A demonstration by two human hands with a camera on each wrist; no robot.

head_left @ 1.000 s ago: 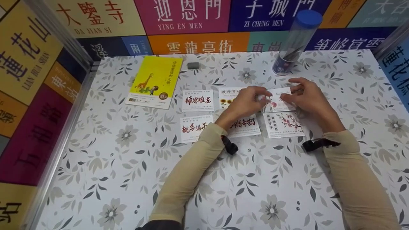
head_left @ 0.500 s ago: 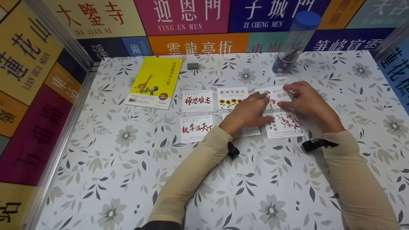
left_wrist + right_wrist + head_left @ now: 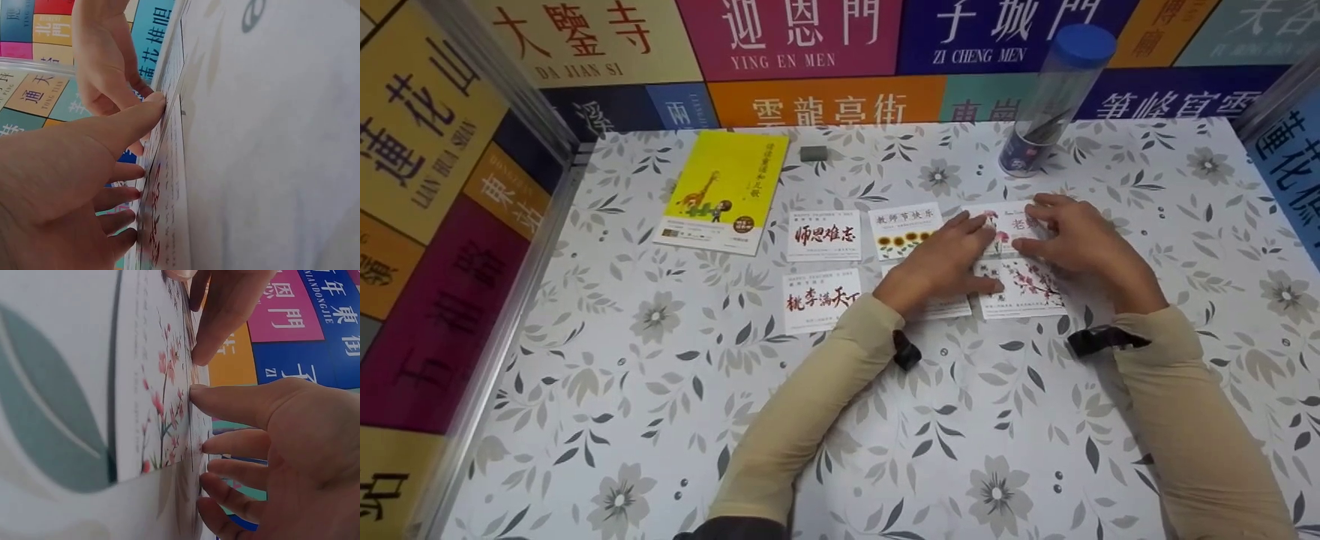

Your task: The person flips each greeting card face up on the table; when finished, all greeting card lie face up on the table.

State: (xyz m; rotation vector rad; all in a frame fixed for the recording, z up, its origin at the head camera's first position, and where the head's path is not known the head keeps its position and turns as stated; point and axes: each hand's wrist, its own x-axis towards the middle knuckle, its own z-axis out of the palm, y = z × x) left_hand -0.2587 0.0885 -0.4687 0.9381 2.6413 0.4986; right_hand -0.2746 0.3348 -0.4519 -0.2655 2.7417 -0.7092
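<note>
White greeting cards lie in two rows on the table. My left hand [image 3: 939,264] rests over the middle and right cards, fingers extended. Its fingertips touch the left part of the carnation card [image 3: 1006,226], and its thumb lies on the plum-blossom card [image 3: 1027,291] below. My right hand [image 3: 1072,234] touches the carnation card's right side with fingertips and thumb. In the right wrist view, that thumb tip meets the upper edge of the plum-blossom card [image 3: 166,382]. The sunflower card [image 3: 896,231] is partly covered by my left hand, and the lower middle card [image 3: 949,309] mostly.
Two cards with red lettering, an upper [image 3: 824,235] and a lower one [image 3: 817,301], lie at left. Behind them are a yellow book [image 3: 727,187] and a small grey-green block [image 3: 813,154]. A clear tube with a blue lid [image 3: 1042,112] stands at the back right, near the sign-covered wall.
The carnation card, held between both hands a second ago, now lies flat in the upper row. My left hand has spread out lower, and the plum-blossom card has shifted slightly up and left.
</note>
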